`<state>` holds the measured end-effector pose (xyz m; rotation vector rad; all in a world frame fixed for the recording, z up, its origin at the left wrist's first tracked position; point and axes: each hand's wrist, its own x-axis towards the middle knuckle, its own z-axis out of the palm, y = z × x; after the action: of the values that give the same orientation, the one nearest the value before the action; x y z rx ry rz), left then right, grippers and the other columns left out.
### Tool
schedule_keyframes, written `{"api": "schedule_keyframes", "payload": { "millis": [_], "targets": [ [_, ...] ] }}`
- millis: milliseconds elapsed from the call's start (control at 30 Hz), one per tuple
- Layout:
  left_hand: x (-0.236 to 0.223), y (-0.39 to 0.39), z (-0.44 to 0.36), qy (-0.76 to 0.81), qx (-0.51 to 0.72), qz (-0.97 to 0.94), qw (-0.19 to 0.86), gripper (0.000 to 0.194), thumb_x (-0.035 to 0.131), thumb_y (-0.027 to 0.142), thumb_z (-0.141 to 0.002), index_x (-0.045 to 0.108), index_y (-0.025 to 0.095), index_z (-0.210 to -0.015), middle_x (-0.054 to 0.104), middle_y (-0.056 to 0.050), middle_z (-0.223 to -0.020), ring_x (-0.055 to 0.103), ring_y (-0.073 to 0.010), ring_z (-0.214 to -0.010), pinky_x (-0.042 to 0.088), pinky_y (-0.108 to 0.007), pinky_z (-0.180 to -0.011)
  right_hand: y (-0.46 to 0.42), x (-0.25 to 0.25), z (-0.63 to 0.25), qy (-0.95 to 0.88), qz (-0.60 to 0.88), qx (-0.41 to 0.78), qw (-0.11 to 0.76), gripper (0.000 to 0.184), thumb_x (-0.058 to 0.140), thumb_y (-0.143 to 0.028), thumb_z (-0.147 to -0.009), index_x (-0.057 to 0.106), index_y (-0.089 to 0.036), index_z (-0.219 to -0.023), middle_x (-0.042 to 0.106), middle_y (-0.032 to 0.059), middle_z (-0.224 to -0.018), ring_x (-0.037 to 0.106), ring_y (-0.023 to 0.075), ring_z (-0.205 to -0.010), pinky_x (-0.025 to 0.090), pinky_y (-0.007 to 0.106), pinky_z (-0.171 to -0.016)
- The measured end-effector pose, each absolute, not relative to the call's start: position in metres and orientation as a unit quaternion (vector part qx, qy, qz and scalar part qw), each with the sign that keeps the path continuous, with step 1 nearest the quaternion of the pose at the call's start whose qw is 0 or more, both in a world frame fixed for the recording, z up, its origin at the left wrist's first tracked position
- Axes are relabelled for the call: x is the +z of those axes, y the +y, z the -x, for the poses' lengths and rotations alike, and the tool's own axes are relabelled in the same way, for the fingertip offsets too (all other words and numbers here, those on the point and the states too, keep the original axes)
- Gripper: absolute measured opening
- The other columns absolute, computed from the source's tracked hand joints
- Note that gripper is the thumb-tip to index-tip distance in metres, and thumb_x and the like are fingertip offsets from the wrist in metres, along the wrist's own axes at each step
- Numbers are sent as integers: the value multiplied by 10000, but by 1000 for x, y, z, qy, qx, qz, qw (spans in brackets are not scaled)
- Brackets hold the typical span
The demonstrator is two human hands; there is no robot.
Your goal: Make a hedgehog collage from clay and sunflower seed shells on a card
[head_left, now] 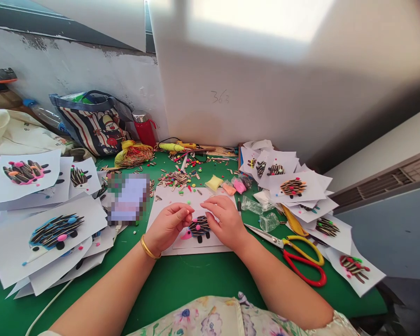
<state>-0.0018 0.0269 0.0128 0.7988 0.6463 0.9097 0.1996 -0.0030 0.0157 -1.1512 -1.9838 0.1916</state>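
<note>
A white paper lies before me with a hedgehog picture on it: pink face, dark striped sunflower seeds for spines, black feet and small coloured balls. My left hand, with a gold bangle, hovers over the picture's left side. Its thumb and fingertips pinch together; a tiny pale speck shows there, too small to name. At the picture's right edge is my right hand, its fingers apart and slightly curved, with nothing visible in them. Whether it touches the paper I cannot tell.
Scissors lie right of my right forearm. Finished hedgehog papers pile up at left and right. Behind the paper are loose sunflower seeds, clay packets, a glue gun and a red flask. A blurred phone lies left.
</note>
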Motion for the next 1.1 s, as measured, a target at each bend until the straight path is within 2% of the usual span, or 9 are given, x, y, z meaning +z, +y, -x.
{"api": "schedule_keyframes", "payload": {
  "millis": [100, 267, 400, 567, 733, 867, 933, 1033, 1100],
  "targets": [
    [12, 27, 2, 289, 431, -379, 766, 259, 841, 365, -713, 709, 144, -745, 580, 7, -613, 514, -84, -595, 421, -204, -591, -3, 16, -200, -786, 455, 76, 412, 332, 526, -123, -883, 643, -259, -1163, 666, 65, -1089, 586, 235, -1043, 475, 448, -904],
    [11, 27, 2, 327, 421, -352, 770, 298, 842, 323, -716, 755, 140, -935, 666, -52, -798, 591, -125, -750, 474, -241, -730, -4, 17, -200, -781, 461, 76, 415, 330, 511, -123, -893, 639, -263, -1163, 667, 61, -1082, 588, 234, -1044, 473, 446, -907],
    [10, 28, 2, 313, 419, -381, 762, 299, 787, 417, -768, 733, 126, -812, 581, -11, -637, 505, -92, -606, 424, -211, -601, -4, 17, -200, -781, 460, 72, 415, 336, 517, -118, -881, 641, -265, -1158, 666, 62, -1080, 597, 239, -1044, 475, 446, -903],
    [11, 26, 1, 313, 423, -398, 752, 237, 849, 295, -700, 711, 171, -848, 651, -23, -812, 573, -115, -728, 457, -234, -705, -4, 17, -200, -781, 461, 73, 413, 337, 512, -117, -884, 642, -267, -1156, 667, 61, -1078, 596, 239, -1042, 477, 448, -907],
    [11, 26, 1, 330, 397, -437, 736, 362, 725, 497, -804, 701, 139, -750, 587, -17, -636, 508, -99, -588, 400, -214, -566, -5, 17, -199, -782, 457, 76, 418, 342, 515, -117, -886, 638, -270, -1166, 666, 59, -1081, 592, 237, -1045, 477, 450, -910],
    [10, 26, 1, 326, 404, -445, 729, 242, 825, 345, -727, 698, 175, -843, 638, -14, -790, 575, -121, -710, 456, -240, -691, -5, 17, -198, -781, 455, 77, 421, 339, 513, -118, -892, 637, -271, -1167, 669, 55, -1068, 589, 233, -1040, 479, 447, -909],
    [9, 26, 1, 335, 394, -445, 732, 273, 807, 375, -744, 709, 174, -900, 656, -35, -837, 598, -144, -757, 473, -268, -735, -5, 18, -198, -782, 453, 77, 422, 335, 508, -118, -895, 639, -269, -1164, 670, 56, -1062, 591, 231, -1036, 480, 444, -907],
    [7, 26, 1, 343, 379, -475, 716, 319, 697, 470, -836, 694, 151, -833, 619, -28, -731, 557, -124, -676, 444, -239, -652, -5, 18, -197, -783, 447, 79, 425, 335, 508, -114, -894, 640, -263, -1164, 669, 58, -1062, 593, 230, -1032, 481, 438, -905],
    [7, 26, 2, 338, 376, -503, 702, 280, 720, 432, -825, 656, 160, -800, 595, -4, -713, 532, -109, -652, 420, -221, -622, -6, 18, -196, -783, 444, 80, 428, 336, 511, -115, -893, 638, -262, -1167, 667, 59, -1064, 593, 231, -1031, 481, 441, -903]
  ]
}}
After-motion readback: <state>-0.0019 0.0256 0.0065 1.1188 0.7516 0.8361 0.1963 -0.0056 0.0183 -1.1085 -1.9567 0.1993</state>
